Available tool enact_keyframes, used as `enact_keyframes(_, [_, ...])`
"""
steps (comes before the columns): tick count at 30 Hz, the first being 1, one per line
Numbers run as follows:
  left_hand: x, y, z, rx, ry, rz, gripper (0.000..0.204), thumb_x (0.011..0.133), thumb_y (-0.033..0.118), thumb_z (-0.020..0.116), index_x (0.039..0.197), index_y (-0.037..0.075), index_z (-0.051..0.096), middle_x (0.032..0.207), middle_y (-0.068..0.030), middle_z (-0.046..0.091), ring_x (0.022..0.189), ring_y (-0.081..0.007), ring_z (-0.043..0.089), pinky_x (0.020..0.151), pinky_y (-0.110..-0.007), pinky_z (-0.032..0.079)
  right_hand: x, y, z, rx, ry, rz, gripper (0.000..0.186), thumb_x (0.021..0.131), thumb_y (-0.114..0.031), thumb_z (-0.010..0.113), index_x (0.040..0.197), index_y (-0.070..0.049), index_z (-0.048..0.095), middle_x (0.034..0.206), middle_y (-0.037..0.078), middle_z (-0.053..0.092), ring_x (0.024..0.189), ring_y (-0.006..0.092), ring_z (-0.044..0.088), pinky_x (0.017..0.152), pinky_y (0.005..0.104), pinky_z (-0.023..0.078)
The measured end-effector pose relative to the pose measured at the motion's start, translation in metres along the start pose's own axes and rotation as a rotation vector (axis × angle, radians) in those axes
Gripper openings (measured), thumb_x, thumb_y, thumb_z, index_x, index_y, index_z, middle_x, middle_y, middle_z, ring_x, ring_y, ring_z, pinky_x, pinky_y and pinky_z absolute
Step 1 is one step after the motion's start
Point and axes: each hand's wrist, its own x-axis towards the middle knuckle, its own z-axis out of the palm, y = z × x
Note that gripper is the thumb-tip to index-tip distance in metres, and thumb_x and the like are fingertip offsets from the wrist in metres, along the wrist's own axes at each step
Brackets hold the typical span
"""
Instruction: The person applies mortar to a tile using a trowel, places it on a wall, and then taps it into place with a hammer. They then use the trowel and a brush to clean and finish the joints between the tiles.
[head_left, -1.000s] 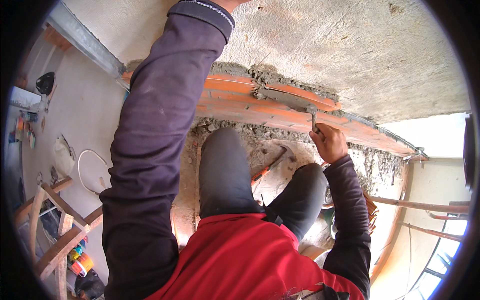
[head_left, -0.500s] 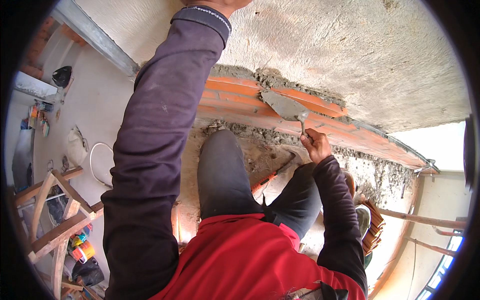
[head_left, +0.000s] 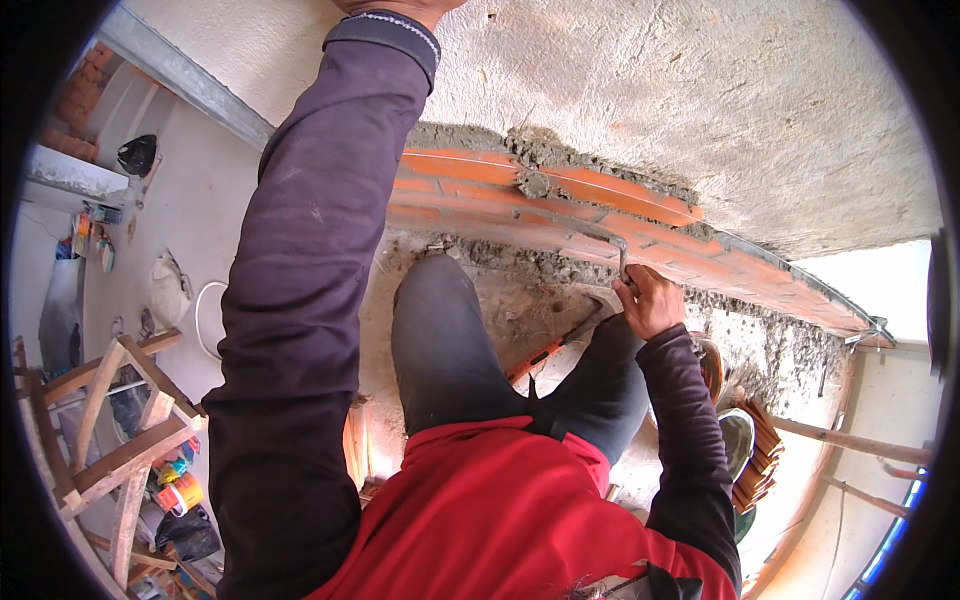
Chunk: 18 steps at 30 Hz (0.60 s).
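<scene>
My right hand (head_left: 652,302) is closed round the handle of a trowel (head_left: 610,237). Its blade is turned nearly edge-on, in front of the orange brick wall (head_left: 470,196). Left of the blade, a lump of grey wet mortar (head_left: 533,184) bulges from the joint between two bricks of the top course. More mortar lies along the top of that course, and a thin string runs across the bricks. My left arm reaches far forward, and my left hand (head_left: 405,8) is at the rough plastered surface by the upper picture edge. Its fingers are out of the picture.
A hammer-like tool with an orange handle (head_left: 537,361) lies on the floor by my knees. Stacked bricks (head_left: 758,458) stand at my right. To the left are a wooden trestle (head_left: 130,465), an orange bucket (head_left: 180,494) and a pale sack (head_left: 170,288).
The trowel has come down and away from the top joint, turning from flat to edge-on. The lump of mortar now shows there. My right hand has shifted slightly right; my left hand slightly left.
</scene>
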Motion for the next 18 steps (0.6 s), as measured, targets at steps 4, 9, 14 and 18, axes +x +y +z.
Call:
enact_keyframes(4, [0.003,0.001,0.001,-0.004,-0.002,-0.005,0.055,0.100,0.040,0.050,0.133,-0.004,0.049,0.142,-0.0280,0.048,0.131,-0.0444,0.044,0.114,-0.055,0.027,0.007,-0.002,0.001,-0.023,0.046,0.038,0.023,0.088,-0.028,0.071,0.094,-0.006,0.065,0.080,0.013,0.066,0.075,0.0381,0.066,0.064,0.0467,0.051])
enact_keyframes(9, [0.000,-0.005,0.001,0.008,0.003,0.016,0.055,0.099,0.040,0.051,0.133,-0.003,0.049,0.142,-0.0276,0.048,0.131,-0.0445,0.044,0.113,-0.055,0.028,-0.001,0.000,-0.007,0.006,-0.114,0.055,0.027,0.086,-0.029,0.073,0.096,-0.005,0.066,0.083,0.014,0.068,0.076,0.0385,0.066,0.066,0.0471,0.051])
enact_keyframes(14, [0.003,0.001,0.000,0.005,0.008,-0.005,0.054,0.100,0.040,0.050,0.133,-0.003,0.050,0.141,-0.0273,0.049,0.131,-0.0444,0.045,0.113,-0.055,0.029,0.001,0.019,-0.009,0.143,-0.300,-0.023,0.032,0.086,-0.029,0.072,0.102,-0.002,0.068,0.081,0.017,0.069,0.078,0.0419,0.066,0.074,0.0482,0.053])
enact_keyframes(18, [0.003,0.003,-0.001,0.009,0.013,-0.003,0.054,0.100,0.040,0.050,0.133,-0.003,0.051,0.141,-0.0270,0.050,0.130,-0.0444,0.046,0.113,-0.055,0.030,0.025,0.019,-0.007,0.139,-0.369,-0.062,0.031,0.088,-0.031,0.070,0.101,-0.003,0.070,0.083,0.020,0.070,0.083,0.0424,0.067,0.078,0.0490,0.053])
